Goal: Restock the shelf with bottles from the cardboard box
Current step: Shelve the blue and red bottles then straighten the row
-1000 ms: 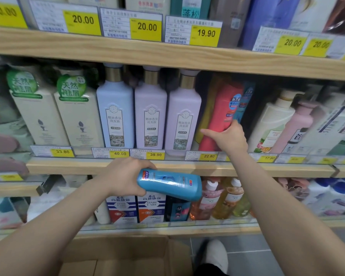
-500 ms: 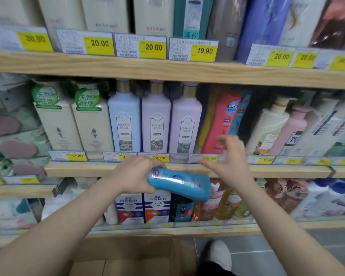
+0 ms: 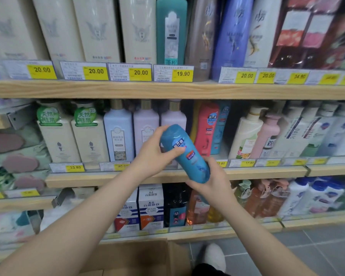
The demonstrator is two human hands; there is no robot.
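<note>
- At far left we see cream bottles with green labels [image 3: 57,134] on the middle shelf [image 3: 112,179], then pastel bottles [image 3: 119,134] beside them.
- Our left hand [image 3: 154,154] curls round the upper part of the blue bottle [image 3: 184,154], thumb across its label.
- That bottle tilts in front of the middle shelf, touching neither board nor stock.
- Our right hand [image 3: 212,183] cups its lower end, fingers wrapped underneath.
- A red bottle [image 3: 205,128] stands just behind.
- The cardboard box [image 3: 139,257] sits below, by the floor.

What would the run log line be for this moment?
step: shelving | left hand: grips blue bottle | right hand: holds its base | middle shelf: not yet placed
</note>
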